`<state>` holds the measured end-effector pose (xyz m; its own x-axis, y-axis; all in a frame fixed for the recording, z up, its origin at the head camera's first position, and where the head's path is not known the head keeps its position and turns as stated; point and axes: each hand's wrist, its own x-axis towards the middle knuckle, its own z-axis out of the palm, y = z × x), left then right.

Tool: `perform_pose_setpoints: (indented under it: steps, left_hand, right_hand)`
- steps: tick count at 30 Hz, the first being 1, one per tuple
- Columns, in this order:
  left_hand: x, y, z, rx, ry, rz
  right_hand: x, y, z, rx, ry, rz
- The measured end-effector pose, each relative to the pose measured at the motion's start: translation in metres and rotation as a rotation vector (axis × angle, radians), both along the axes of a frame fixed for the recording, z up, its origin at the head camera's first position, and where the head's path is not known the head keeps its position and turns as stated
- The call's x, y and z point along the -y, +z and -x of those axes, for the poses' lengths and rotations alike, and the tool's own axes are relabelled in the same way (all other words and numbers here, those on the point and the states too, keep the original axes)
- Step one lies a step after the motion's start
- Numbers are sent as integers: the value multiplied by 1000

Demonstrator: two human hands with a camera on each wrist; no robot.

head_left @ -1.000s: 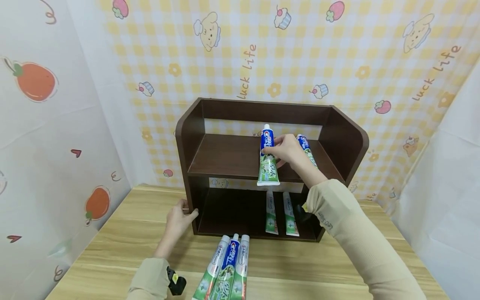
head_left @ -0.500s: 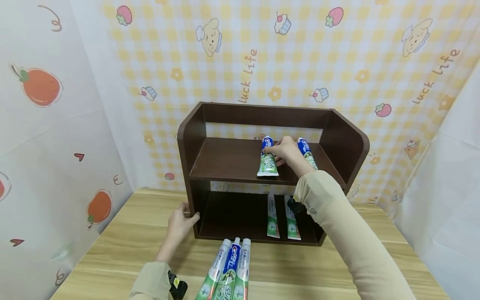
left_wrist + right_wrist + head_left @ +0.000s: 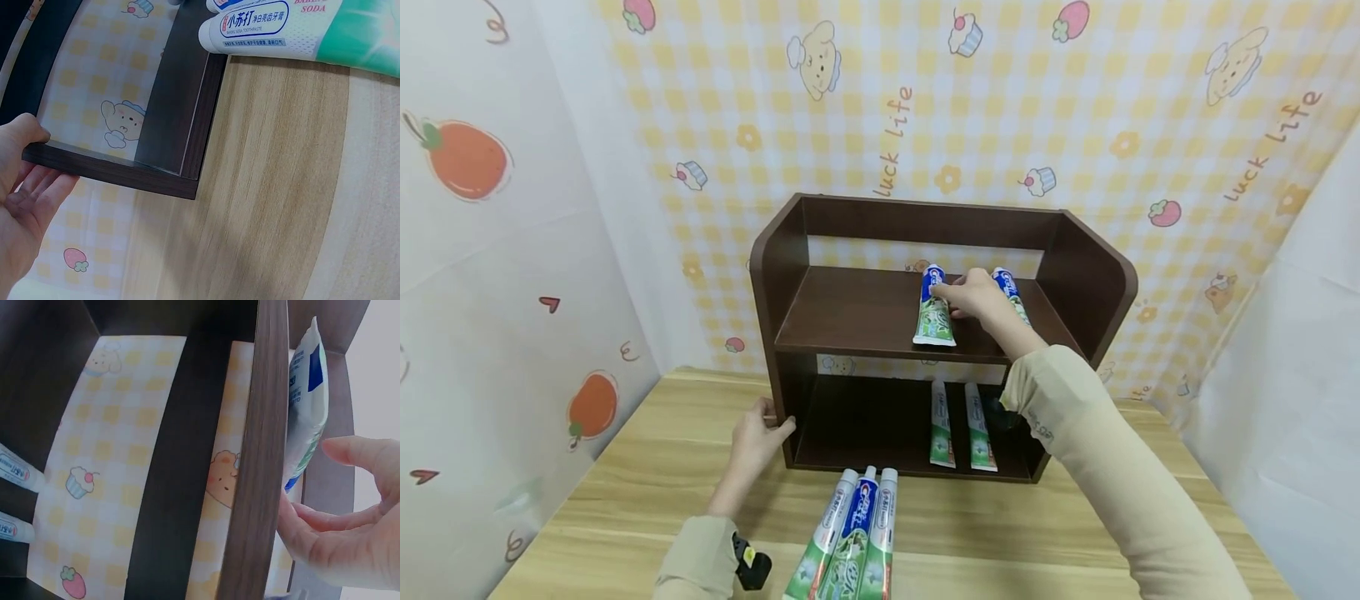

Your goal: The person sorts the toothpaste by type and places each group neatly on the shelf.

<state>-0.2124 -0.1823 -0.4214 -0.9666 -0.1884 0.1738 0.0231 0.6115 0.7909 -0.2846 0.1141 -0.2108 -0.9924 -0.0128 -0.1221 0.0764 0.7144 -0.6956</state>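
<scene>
My left hand point(image 3: 757, 440) grips the left side panel of a dark brown two-tier shelf point(image 3: 775, 367), thumb at the front edge and fingers on the outer side. My right hand point(image 3: 981, 300) is at a blue and green toothpaste tube point(image 3: 935, 321) that lies on the upper tier, cap end toward the back. In the right wrist view its thumb point(image 3: 350, 452) stands just off the tube, with the fingers low by the tube's edge. Partly behind that hand, another blue and green toothpaste tube point(image 3: 1006, 287) lies farther right on the same tier.
Two white and green toothpaste tubes point(image 3: 942, 433) lie on the lower tier's right half. In front of the shelf, a blue and green tube point(image 3: 856, 529) lies between two white and green tubes point(image 3: 883, 517) on the wooden table point(image 3: 985, 533). A checked curtain point(image 3: 880, 108) hangs behind.
The right hand has lowered the toothpaste tube from above the upper tier's front edge onto that tier, and the thumb has come off it. The left hand keeps its hold on the shelf.
</scene>
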Motion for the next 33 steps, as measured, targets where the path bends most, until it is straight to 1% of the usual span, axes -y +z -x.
perform_pose_setpoints:
  steps: [3,6,9,14,20,23,27,30,33]
  left_hand:
    - [1,0,0,-7,-2,0]
    - [1,1,1,-9,1,4]
    - [2,1,0,-9,2,10]
    - [4,1,0,-4,1,11]
    - [4,3,0,-5,2,16]
    - [3,3,0,-9,2,15]
    - [2,3,2,-20,0,17]
    - [1,2,2,-24,3,24]
    - [1,2,3,-15,2,25]
  right_hand:
    - [-3,0,-7,-39,29,-27]
    - [-4,-1,-15,-108,46,-58]
    - [-3,-3,-23,-194,46,-51]
    - [-5,-6,-40,-300,57,75]
    - [-9,-13,-66,-367,81,179]
    - [-10,-21,-76,-407,91,225]
    - [-9,-38,-91,-456,100,258]
    - [-7,-54,-103,-466,107,278]
    - [-6,-69,-113,-455,106,298]
